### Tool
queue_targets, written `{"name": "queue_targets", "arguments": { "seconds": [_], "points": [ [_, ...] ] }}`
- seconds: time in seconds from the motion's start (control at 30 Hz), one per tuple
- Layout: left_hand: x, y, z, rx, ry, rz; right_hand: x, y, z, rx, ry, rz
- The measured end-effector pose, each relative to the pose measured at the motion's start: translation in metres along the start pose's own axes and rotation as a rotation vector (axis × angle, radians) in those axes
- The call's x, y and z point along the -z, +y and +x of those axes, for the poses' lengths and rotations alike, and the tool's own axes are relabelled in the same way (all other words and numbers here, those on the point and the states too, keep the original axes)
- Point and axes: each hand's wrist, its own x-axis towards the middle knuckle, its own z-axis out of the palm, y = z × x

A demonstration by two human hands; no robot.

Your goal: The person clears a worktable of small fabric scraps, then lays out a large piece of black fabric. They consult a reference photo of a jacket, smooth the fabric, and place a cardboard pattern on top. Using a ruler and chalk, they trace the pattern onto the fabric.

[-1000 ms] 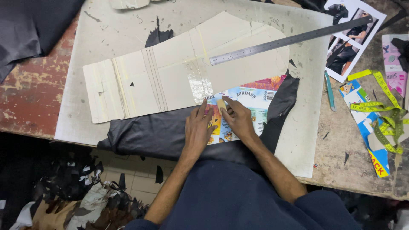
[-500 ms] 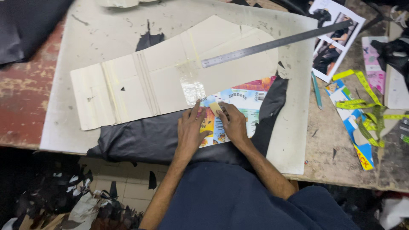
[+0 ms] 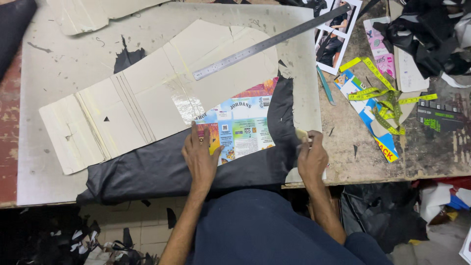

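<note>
Nearest you, your left hand (image 3: 200,156) is lying flat, fingers spread, pressing the printed cardboard pattern (image 3: 235,130) down onto the black leather sheet (image 3: 162,169) that is draping over the near edge of the bench (image 3: 353,147). Your right hand (image 3: 312,158) is resting at the leather's right edge, its fingers pinching a small pale piece, chalk or a marker by the look of it (image 3: 300,135). I am seeing no traced line or cut on the leather, though the dark surface could be hiding one; I am judging the pattern as placed and held and the outlining as not finished. Beyond, a larger plain cardboard template (image 3: 147,98) is overlapping the printed one, with a steel ruler (image 3: 270,43) lying across it. Farther right, a yellow tape measure (image 3: 387,98) is lying coiled among paper scraps.
</note>
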Motion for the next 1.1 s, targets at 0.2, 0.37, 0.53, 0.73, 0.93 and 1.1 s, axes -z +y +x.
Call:
{"name": "queue_targets", "arguments": {
  "seconds": [0.2,0.37,0.53,0.73,0.93,1.1],
  "points": [
    [-0.021,0.004,-0.019,0.116,0.105,-0.068,-0.037,0.003,0.026,-0.022,-0.483,0.438],
    [-0.024,0.004,-0.016,0.159,0.188,-0.14,-0.046,0.008,0.039,0.09,-0.581,0.474],
    [-0.034,0.0,-0.019,0.176,0.258,-0.178,-0.059,0.015,0.039,0.064,-0.538,0.485],
    [-0.046,-0.002,-0.02,0.201,0.292,-0.131,-0.065,0.024,0.036,0.079,-0.519,0.499],
    [-0.049,0.002,-0.021,0.234,0.317,-0.136,-0.062,0.023,0.044,0.135,-0.559,0.552],
    [-0.054,-0.001,-0.023,0.199,0.365,-0.114,-0.06,0.012,0.038,0.413,-0.325,0.221]
  ]
}}
